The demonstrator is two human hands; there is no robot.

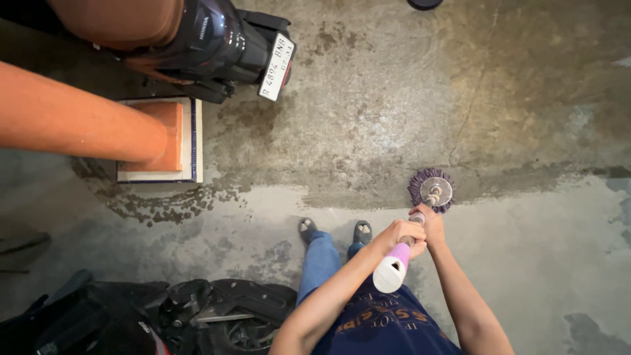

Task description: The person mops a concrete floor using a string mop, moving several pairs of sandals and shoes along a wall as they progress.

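Observation:
Both my hands grip the pole of a mop. My left hand [396,236] wraps the pole just below its pink and white end cap [392,266]. Beside it, my right hand [430,225] holds the pole slightly lower, nearer the floor. The round purple mop head [432,189] presses on the wet concrete floor [407,98] just beyond my hands. My feet in dark sandals [334,231] stand to the left of the mop head.
The rear of a dark motorcycle [223,46] with a white plate stands at the top left. Below it lies a square orange and white tile block [172,141]. An orange bar [79,121] crosses the left side. Dark vehicle parts [197,319] sit at the bottom left.

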